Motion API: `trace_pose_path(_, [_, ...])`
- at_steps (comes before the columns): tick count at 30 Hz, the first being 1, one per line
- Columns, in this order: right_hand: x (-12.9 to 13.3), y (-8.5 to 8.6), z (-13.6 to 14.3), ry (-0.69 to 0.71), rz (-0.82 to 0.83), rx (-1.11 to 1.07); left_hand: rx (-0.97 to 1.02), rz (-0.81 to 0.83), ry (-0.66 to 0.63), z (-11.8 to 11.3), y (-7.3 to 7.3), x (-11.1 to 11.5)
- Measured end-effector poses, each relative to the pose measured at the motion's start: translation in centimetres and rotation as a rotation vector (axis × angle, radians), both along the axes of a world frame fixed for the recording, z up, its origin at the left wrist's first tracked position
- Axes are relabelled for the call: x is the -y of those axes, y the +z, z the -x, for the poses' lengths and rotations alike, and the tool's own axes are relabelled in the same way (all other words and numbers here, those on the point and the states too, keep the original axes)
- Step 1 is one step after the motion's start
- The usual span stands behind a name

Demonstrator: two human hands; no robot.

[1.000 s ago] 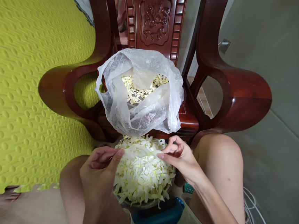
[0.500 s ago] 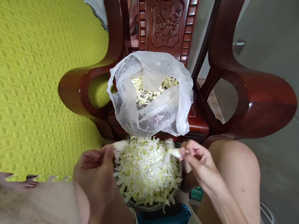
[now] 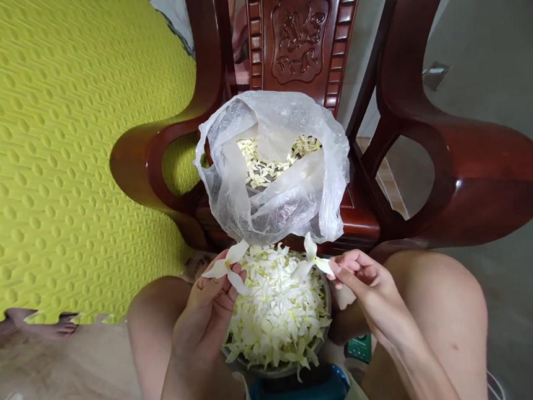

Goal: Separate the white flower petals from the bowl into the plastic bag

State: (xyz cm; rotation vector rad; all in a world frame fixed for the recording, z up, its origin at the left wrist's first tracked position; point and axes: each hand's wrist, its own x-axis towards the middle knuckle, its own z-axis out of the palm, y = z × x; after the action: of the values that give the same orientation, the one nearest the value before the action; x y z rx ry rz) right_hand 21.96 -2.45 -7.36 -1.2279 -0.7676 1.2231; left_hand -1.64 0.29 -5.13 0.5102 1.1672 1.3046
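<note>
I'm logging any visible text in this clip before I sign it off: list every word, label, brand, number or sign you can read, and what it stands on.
No text can be read.
Green item by the leg: pale marks, too small to read or to tell whether they are letters.
Chair back: a carved relief, no legible words.
Plastic bag: no print seen on the visible side.

White flower [image 3: 228,264] now across left hand [image 3: 206,314]
</note>
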Motion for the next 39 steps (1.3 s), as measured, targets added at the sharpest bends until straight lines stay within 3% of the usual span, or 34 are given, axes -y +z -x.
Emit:
trace_pose_path(6, [0.1,-0.1,1.0,0.024,0.003,-0.030,-0.356,0.028,0.075,-1.3,-0.4,-0.2])
trace_pose_path(10, [0.2,-0.3,1.9,0.015,0.004,-0.114,-0.534,-0.093,0.076,-2.4,-0.8,0.2])
trace_pose_path(12, [0.2,-0.2,2.2,-0.010,0.002,-0.137,-0.591,-0.191,0.007,-3.0,-0.6,0.8])
trace_pose_path(15, [0.2,0.1,2.7,-0.007,0.006,-0.174,-0.687,-0.330,-0.247,-4.1,0.0,1.7])
trace_pose_path(17, [0.2,0.2,2.9,0.027,0.011,-0.206,-0.746,-0.361,-0.316,-4.6,0.2,2.2])
trace_pose_path(20, [0.3,0.2,2.8,0.045,0.006,-0.245,-0.780,-0.309,-0.173,-4.8,-0.1,2.4])
trace_pose_path(24, [0.3,0.3,1.9,-0.041,-0.012,-0.212,-0.755,-0.248,0.090,-3.8,-0.6,2.0])
trace_pose_path(29, [0.1,0.1,0.3,-0.234,-0.033,-0.128,-0.730,-0.201,0.311,-1.7,-0.2,1.2])
trace_pose_path(31, [0.1,-0.2,0.2,-0.228,-0.039,-0.050,-0.584,-0.162,0.283,-0.8,0.0,0.9])
trace_pose_path(35, [0.2,-1.0,1.2,0.015,-0.015,0.106,-0.241,-0.069,0.125,0.1,0.4,0.4])
trace_pose_path(39, [0.2,-1.0,2.5,0.173,-0.043,0.450,-0.126,0.000,-0.008,-0.2,0.8,0.5])
